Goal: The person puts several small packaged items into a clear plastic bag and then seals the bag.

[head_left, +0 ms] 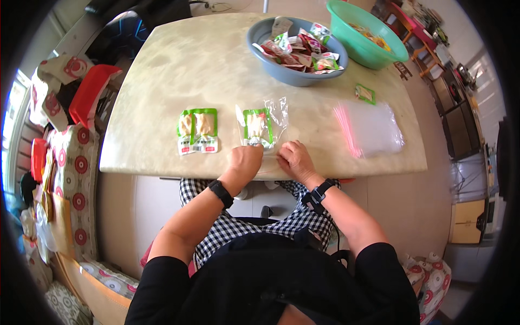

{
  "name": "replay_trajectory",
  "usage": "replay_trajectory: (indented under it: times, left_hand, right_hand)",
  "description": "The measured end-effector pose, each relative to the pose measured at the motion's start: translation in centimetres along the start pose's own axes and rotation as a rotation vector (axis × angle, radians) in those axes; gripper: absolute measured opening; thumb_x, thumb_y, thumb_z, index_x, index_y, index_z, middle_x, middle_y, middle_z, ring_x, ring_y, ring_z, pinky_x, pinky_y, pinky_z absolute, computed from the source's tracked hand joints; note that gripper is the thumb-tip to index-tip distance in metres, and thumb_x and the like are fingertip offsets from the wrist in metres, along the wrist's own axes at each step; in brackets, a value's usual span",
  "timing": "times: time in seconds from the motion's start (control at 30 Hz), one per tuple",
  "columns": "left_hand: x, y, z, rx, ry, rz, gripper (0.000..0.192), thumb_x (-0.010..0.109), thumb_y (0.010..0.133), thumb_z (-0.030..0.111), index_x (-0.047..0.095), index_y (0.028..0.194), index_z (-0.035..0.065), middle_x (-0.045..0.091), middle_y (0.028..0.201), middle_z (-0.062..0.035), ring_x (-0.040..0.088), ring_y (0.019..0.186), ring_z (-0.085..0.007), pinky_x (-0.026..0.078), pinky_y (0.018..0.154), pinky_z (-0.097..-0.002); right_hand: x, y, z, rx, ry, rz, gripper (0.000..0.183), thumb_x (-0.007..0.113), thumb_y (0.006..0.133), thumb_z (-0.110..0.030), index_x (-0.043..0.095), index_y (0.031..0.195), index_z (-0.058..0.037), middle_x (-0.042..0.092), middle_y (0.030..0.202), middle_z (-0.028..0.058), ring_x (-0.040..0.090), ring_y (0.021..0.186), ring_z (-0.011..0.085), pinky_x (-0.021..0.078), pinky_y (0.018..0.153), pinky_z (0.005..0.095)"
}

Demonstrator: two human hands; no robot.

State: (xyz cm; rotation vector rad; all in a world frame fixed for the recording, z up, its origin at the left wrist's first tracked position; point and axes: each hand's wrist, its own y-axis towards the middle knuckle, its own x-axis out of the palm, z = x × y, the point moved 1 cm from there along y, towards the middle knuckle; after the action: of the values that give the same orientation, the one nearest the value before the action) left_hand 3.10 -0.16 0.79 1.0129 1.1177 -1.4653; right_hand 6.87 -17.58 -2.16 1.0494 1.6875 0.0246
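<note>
A clear plastic bag (280, 115) lies flat before me, its thin red line near the table's front edge. A green-and-white food packet (256, 125) with pale pieces showing lies within the bag's outline. My left hand (246, 159) is closed at the packet's lower end; its fingertips are hidden, and whether it is inside the bag is unclear. With bent fingers, my right hand (295, 159) pinches the bag's right side near its mouth. Two similar packets, a left one (185, 130) and a right one (206, 128), lie side by side to the left.
Pink-edged clear bags (375, 130) are stacked at the right, below a small green-edged packet (365, 94). Farther back, a grey-blue basin (298, 79) holds several packets. Beside it, a green basin (353, 46) contains yellowish items. The table's front edge (138, 171) runs close to my lap.
</note>
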Motion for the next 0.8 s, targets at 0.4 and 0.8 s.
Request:
replay_trajectory:
  times: [0.4, 0.8]
  left_hand:
    - [1.7, 2.8, 0.6, 0.217, 0.199, 0.328, 0.005, 0.056, 0.081, 0.014, 0.056, 0.086, 0.0125, 0.065, 0.069, -0.0025, 0.066, 0.062, -0.0195, 0.048, 0.05, -0.0322]
    - [0.9, 4.5, -1.6, -0.128, 0.166, 0.207, 0.008, 0.059, 0.077, 0.013, 0.066, 0.079, 0.0114, 0.067, 0.069, -0.0047, 0.068, 0.066, -0.023, 0.052, 0.055, -0.038]
  right_hand:
    - [0.8, -0.3, 0.1, -0.02, 0.05, -0.017, 0.014, 0.064, 0.068, -0.002, 0.061, 0.081, -0.0057, 0.057, 0.078, 0.009, 0.055, 0.08, 0.0289, 0.046, 0.073, 0.039]
    - [0.9, -0.2, -0.4, -0.005, 0.011, -0.045, 0.019, 0.061, 0.067, -0.001, 0.061, 0.085, -0.0072, 0.055, 0.078, 0.0095, 0.054, 0.078, 0.0298, 0.0459, 0.073, 0.0395]
